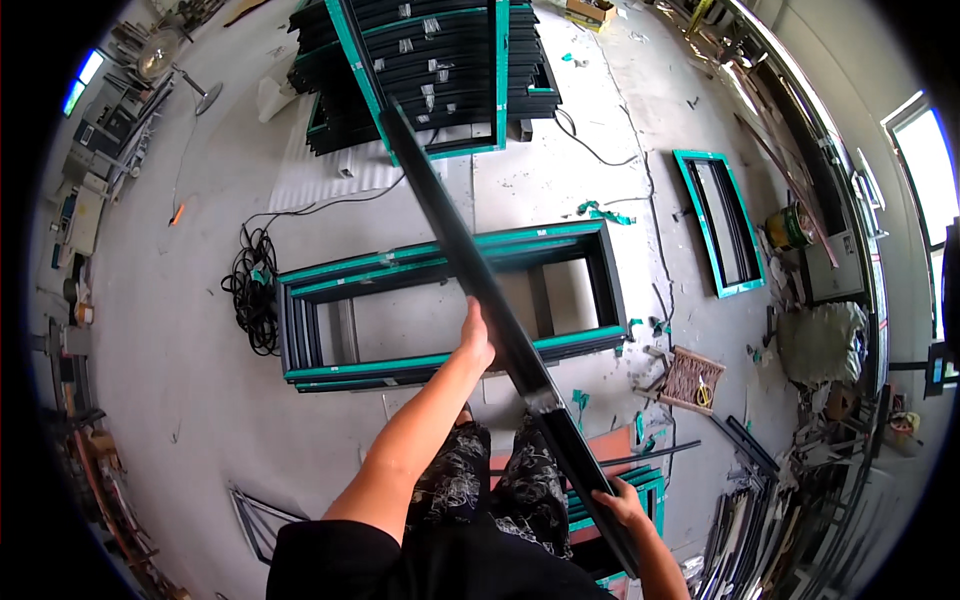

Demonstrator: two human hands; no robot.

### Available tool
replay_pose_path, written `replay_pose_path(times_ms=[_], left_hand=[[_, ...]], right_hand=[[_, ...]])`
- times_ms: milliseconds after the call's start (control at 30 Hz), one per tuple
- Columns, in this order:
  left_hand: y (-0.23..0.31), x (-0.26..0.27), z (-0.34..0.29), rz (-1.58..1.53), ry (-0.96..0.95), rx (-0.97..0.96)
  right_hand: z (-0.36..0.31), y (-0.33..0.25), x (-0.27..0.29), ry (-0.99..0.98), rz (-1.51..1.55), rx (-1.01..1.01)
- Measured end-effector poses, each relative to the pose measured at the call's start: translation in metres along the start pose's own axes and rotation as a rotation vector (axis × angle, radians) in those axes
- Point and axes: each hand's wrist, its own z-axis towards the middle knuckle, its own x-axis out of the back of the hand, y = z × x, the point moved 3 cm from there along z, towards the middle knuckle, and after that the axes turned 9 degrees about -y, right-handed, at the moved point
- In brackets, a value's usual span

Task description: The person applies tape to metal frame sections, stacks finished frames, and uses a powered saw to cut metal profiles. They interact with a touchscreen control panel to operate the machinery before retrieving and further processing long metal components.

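A long black frame bar (468, 268) slants across the view, from the upper middle down to the lower right, held up in both my hands. My left hand (477, 338) grips its left side near the middle, fingers mostly hidden behind it. Close to its lower end, my right hand (622, 503) is closed around the edge. Clear tape (543, 400) wraps the bar between the two hands. Beneath it lie stacked black rectangular frames (450, 366) with green tape along their edges. The bar's far end overlaps an upright green-taped frame (501, 75).
Behind the upright frame rises a tall pile of black frames (430, 75). A coiled black cable (256, 290) lies left of the stacked frames. Rightward are another green-taped frame (718, 222) and a low woven stool (692, 380). Green tape scraps (606, 213) litter the floor.
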Motion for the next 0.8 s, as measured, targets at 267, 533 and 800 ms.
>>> replay_pose_path(times_ms=[267,533,800], left_hand=[[-0.148,0.054,-0.106,0.762,0.066,0.2],[-0.229,0.102,-0.214,0.865,-0.094,0.095],[-0.21,0.087,-0.215,0.981,0.159,0.016]], right_hand=[[0.069,-0.009,-0.065,0.026,0.116,0.073],[0.093,-0.071,-0.072,0.024,0.236,0.13],[0.126,-0.122,-0.086,-0.057,0.386,0.209]])
